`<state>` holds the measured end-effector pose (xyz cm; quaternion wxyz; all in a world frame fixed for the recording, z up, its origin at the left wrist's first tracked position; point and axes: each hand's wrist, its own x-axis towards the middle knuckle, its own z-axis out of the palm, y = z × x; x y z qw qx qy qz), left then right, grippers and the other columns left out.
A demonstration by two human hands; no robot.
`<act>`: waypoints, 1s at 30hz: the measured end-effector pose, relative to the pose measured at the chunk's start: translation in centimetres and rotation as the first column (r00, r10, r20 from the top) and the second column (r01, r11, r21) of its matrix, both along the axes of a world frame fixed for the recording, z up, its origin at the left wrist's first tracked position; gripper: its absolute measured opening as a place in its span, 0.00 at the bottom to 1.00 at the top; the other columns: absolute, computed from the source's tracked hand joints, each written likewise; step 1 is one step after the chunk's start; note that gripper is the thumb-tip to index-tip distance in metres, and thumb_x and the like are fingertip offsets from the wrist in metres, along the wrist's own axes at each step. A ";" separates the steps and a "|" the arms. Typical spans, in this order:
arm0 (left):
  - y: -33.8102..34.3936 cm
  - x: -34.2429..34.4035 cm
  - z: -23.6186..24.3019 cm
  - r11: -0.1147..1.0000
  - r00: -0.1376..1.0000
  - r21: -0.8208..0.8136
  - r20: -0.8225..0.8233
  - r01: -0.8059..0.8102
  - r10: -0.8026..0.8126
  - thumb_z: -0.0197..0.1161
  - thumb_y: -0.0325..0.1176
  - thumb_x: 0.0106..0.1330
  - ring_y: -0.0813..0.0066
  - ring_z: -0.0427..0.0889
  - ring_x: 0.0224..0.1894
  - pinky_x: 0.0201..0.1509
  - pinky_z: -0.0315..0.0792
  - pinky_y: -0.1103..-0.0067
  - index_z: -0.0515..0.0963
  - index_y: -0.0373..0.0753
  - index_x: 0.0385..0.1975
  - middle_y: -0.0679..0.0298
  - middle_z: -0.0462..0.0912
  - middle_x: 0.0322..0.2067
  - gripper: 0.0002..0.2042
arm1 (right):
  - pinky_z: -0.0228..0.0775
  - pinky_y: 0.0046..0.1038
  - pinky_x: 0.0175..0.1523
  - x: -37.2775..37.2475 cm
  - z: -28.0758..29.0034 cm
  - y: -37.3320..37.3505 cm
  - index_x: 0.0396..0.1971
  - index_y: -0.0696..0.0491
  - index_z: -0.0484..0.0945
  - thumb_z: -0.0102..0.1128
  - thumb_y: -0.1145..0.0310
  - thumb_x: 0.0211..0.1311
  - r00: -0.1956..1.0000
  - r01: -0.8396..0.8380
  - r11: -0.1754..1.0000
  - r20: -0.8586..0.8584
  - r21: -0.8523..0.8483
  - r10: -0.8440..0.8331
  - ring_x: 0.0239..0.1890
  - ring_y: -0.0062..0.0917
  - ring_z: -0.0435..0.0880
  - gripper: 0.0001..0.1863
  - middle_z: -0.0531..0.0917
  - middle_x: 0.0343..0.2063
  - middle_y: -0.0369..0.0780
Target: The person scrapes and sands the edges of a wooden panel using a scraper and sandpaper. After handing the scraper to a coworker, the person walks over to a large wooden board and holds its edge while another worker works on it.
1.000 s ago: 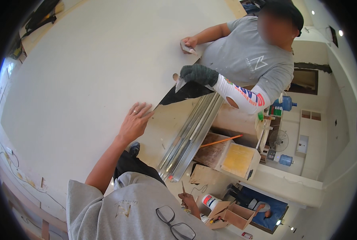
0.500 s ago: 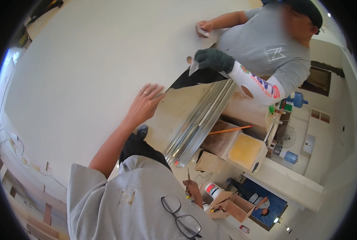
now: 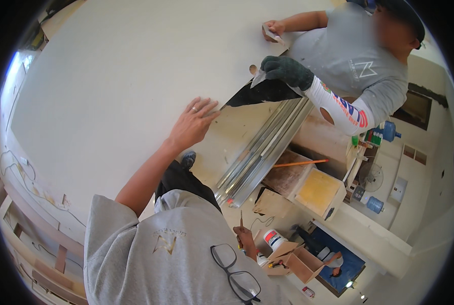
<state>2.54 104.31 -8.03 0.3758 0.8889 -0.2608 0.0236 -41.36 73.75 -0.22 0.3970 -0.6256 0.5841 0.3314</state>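
My left hand lies with its fingers stretched out on a large pale panel, by the panel's edge. A ring shows on one finger. Lower in the view, my right hand is closed around a slim pointed tool; a bit of yellow shows below the fist, and the tool's exact kind is unclear. Across the panel a co-worker's dark-gloved hand grips a whitish crumpled piece at the edge, above a black surface. The co-worker's bare hand holds a flat pale piece.
Long metal profiles lie in a bundle beside the panel. Beyond them are a box with a yellow top, an orange stick, an open wooden box and a white bucket. Another person is farther off.
The view has shifted a little, moving most things rightward. The co-worker's bare hand has turned, showing more of its flat piece. My left hand remains on the panel by the edge.
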 end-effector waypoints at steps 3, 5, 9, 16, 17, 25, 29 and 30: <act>0.0 0.1 -0.2 1.000 1.000 0.007 -0.009 0.002 -0.002 0.63 0.27 0.67 0.64 0.67 0.73 0.81 0.53 0.61 0.82 0.45 0.58 0.65 0.74 0.68 0.18 | 0.70 0.25 0.23 0.1 -0.1 -0.3 0.39 0.61 0.81 0.70 0.58 0.64 1.000 -0.011 1.000 -0.024 0.002 0.011 0.14 0.19 0.70 0.19 0.72 0.15 0.33; -0.1 0.1 -0.4 1.000 1.000 0.011 -0.009 0.000 0.000 0.63 0.28 0.68 0.65 0.67 0.73 0.81 0.53 0.61 0.82 0.45 0.58 0.64 0.74 0.68 0.18 | 0.70 0.25 0.23 0.2 0.0 -0.5 0.39 0.61 0.82 0.70 0.57 0.64 1.000 -0.011 1.000 -0.022 -0.001 0.011 0.14 0.18 0.70 0.19 0.72 0.15 0.34; -0.5 0.1 -0.2 1.000 1.000 -0.009 0.008 -0.007 0.007 0.63 0.27 0.67 0.64 0.67 0.73 0.81 0.53 0.61 0.82 0.43 0.57 0.63 0.75 0.67 0.18 | 0.71 0.25 0.23 0.2 0.3 -1.3 0.39 0.61 0.82 0.70 0.57 0.64 0.998 -0.046 0.999 -0.046 -0.023 0.045 0.14 0.19 0.72 0.20 0.73 0.15 0.34; -0.1 -0.1 -0.4 0.999 1.000 -0.032 -0.003 -0.005 0.005 0.62 0.25 0.65 0.60 0.67 0.72 0.81 0.53 0.61 0.81 0.42 0.58 0.60 0.75 0.66 0.20 | 0.71 0.27 0.23 -0.3 -0.7 -2.2 0.44 0.57 0.85 0.69 0.55 0.64 0.994 -0.111 0.993 -0.002 -0.027 0.111 0.18 0.21 0.75 0.20 0.78 0.20 0.35; 0.2 -0.4 -0.5 0.999 1.000 -0.048 -0.011 -0.012 0.012 0.61 0.24 0.65 0.60 0.68 0.72 0.81 0.53 0.61 0.81 0.41 0.57 0.59 0.76 0.65 0.20 | 0.71 0.27 0.23 0.1 -0.5 -2.0 0.44 0.58 0.85 0.69 0.55 0.65 0.992 -0.127 0.992 -0.029 -0.014 0.127 0.18 0.20 0.75 0.20 0.77 0.19 0.36; -0.3 -0.4 -0.4 0.997 1.000 -0.075 -0.012 -0.016 0.015 0.61 0.24 0.65 0.59 0.66 0.73 0.81 0.52 0.60 0.82 0.40 0.56 0.60 0.75 0.67 0.19 | 0.66 0.26 0.23 -0.3 0.0 -2.0 0.38 0.56 0.81 0.72 0.57 0.65 0.999 0.035 0.999 0.009 -0.033 -0.035 0.17 0.17 0.68 0.17 0.71 0.17 0.32; -0.4 -0.4 0.3 0.997 1.000 -0.071 -0.006 -0.011 0.011 0.61 0.24 0.65 0.60 0.66 0.73 0.82 0.52 0.61 0.81 0.40 0.57 0.60 0.75 0.66 0.19 | 0.64 0.26 0.23 -0.9 0.0 -2.3 0.37 0.56 0.81 0.71 0.57 0.66 0.998 0.058 0.998 0.020 0.013 -0.058 0.17 0.16 0.67 0.16 0.70 0.18 0.31; -0.3 -0.3 0.4 0.997 1.000 -0.072 -0.007 -0.012 0.012 0.61 0.24 0.65 0.60 0.66 0.73 0.82 0.52 0.61 0.81 0.40 0.57 0.60 0.75 0.66 0.19 | 0.63 0.25 0.23 -0.9 0.1 -2.2 0.37 0.55 0.81 0.71 0.57 0.66 0.998 0.059 0.998 0.000 0.006 -0.059 0.17 0.16 0.66 0.16 0.70 0.18 0.31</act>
